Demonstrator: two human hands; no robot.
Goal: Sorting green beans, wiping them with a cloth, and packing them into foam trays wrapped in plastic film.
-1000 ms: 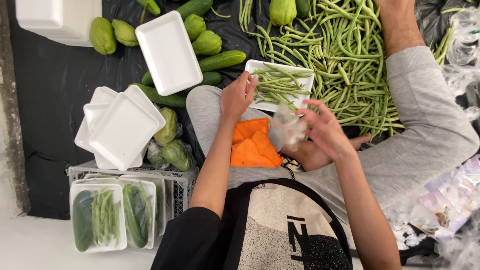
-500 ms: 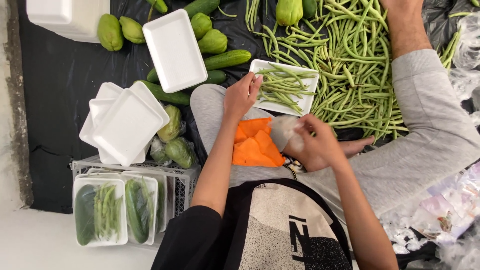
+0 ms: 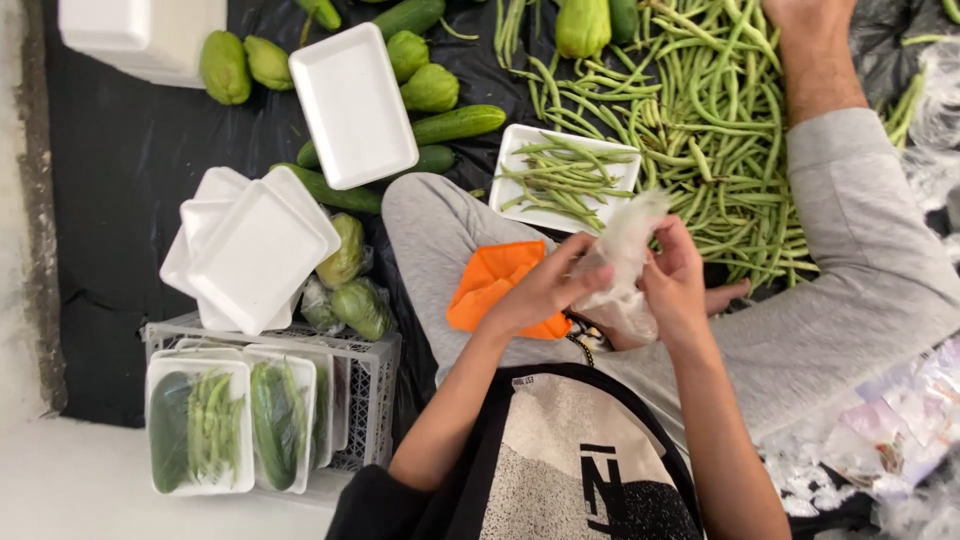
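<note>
While a crumpled sheet of clear plastic film (image 3: 622, 262) is gripped above the lap, the left hand (image 3: 540, 290) is closed on its near edge and the right hand (image 3: 676, 282) is pinched on its far side. Just beyond, a white foam tray of green beans (image 3: 560, 180) is rested on the grey-clad knee (image 3: 425, 215). Tilted there, it could be tipped by a tug on the film, and beans could be spilled onto the black sheet (image 3: 120, 150).
</note>
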